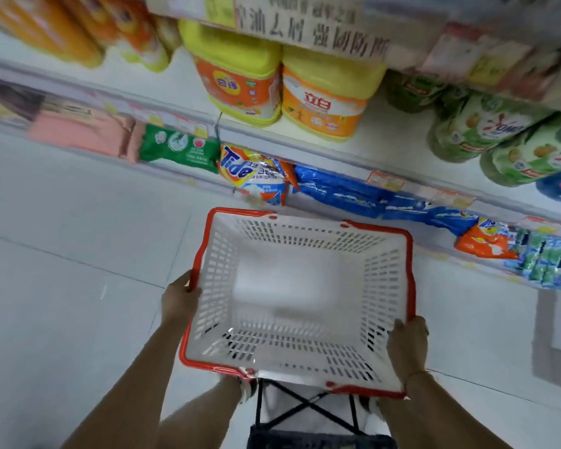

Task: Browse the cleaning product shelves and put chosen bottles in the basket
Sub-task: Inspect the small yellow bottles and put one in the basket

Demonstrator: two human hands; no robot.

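Together, left hand (180,298) and right hand (407,343) hold basket (305,234).

Bright, even shop light, smeared by motion.
Shelves (386,147) at 10 and 2 o'clock blur and bend with the wide lens; basket (217,270) floor washes out white at centre; shadows faint; Tide bag (250,173) reads sharpest.

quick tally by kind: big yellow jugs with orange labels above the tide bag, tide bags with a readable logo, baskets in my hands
yellow jugs with orange labels: 2
Tide bag with readable logo: 1
white basket with red rim: 1
total: 4
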